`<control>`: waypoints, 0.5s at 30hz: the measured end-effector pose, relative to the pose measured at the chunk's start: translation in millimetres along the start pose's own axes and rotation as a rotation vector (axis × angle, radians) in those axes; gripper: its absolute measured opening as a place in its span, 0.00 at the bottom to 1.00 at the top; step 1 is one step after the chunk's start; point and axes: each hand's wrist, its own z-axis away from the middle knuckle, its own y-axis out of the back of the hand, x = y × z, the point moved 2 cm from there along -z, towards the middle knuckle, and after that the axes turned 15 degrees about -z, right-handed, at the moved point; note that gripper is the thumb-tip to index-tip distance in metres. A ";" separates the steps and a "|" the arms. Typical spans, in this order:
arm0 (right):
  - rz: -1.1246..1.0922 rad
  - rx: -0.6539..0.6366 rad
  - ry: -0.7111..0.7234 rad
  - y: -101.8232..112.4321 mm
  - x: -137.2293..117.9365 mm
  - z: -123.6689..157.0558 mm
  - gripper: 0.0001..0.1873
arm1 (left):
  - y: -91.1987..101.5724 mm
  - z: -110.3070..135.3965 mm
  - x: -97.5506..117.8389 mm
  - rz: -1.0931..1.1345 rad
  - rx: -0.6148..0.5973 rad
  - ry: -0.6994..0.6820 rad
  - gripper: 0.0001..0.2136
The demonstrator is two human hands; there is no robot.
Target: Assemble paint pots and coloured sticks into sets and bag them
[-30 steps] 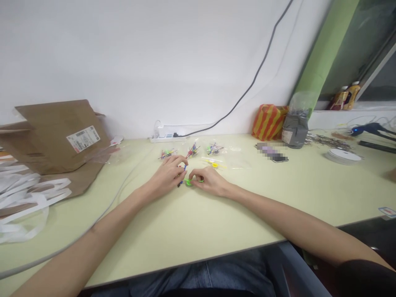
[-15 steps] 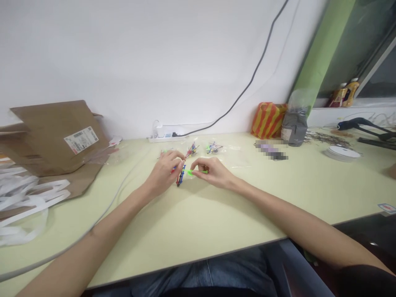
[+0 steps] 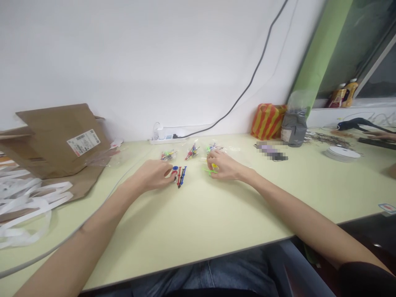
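Thin red, black and blue plastic sticks lie side by side on the pale table, pointing towards me. Just left of them is my left hand, thumb and forefinger curled together at a blue disc and a small red curved piece. What sits between those fingertips is too small to make out. My right hand is to the right of the sticks, its fingers closed around a bright green plastic piece. A small yellow piece shows under the same fingers.
Bundles of colourful plastic parts in clear bags lie behind my hands. A cardboard box and white strips are at left. A power strip, striped bag, white spool and another person's hand are farther off.
My right hand has moved right, away from the sticks, along with the green piece. My left hand has drawn back slightly left, uncovering the sticks and the blue disc.
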 end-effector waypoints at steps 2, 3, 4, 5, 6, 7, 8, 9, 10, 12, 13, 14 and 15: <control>0.017 -0.010 -0.017 -0.6 -1.3 0.5 0.07 | 0.3 0.8 3.6 0.017 -0.043 -0.006 0.17; 0.025 -0.012 -0.025 -0.7 -1.7 0.8 0.07 | -0.2 1.0 5.1 0.032 -0.061 -0.011 0.17; 0.032 -0.013 -0.031 -0.7 -2.0 0.9 0.08 | -0.8 0.9 6.3 0.049 -0.079 -0.018 0.16; 0.038 -0.012 -0.033 -0.7 -2.4 0.9 0.09 | -1.2 0.8 7.0 0.064 -0.092 -0.024 0.16; 0.041 -0.005 -0.031 -0.7 -3.0 0.7 0.09 | -1.2 0.7 7.3 0.076 -0.097 -0.028 0.15; 0.039 0.010 -0.025 -0.8 -4.0 0.4 0.10 | -0.5 0.5 7.4 0.084 -0.087 -0.027 0.15; 0.033 0.034 -0.014 -1.0 -5.5 -0.2 0.11 | 0.9 0.5 7.7 0.091 -0.065 -0.021 0.15; 0.025 0.063 0.002 -1.4 -7.7 -0.8 0.11 | 2.9 0.4 8.6 0.101 -0.033 -0.014 0.15; 0.019 0.095 0.021 -2.0 -10.4 -1.5 0.10 | 5.4 0.5 10.5 0.118 0.006 -0.010 0.14; 0.016 0.154 0.054 -4.1 -16.4 -3.1 0.09 | 10.2 0.7 19.1 0.179 0.082 -0.038 0.13; 0.017 0.176 0.064 -5.3 -19.1 -3.9 0.08 | 12.1 0.8 25.8 0.216 0.108 -0.069 0.12; 0.018 0.194 0.069 -6.6 -21.3 -4.5 0.08 | 13.4 0.9 33.7 0.242 0.125 -0.111 0.12; 0.019 0.207 0.069 -7.8 -22.8 -4.9 0.08 | 13.9 0.8 41.8 0.254 0.127 -0.142 0.12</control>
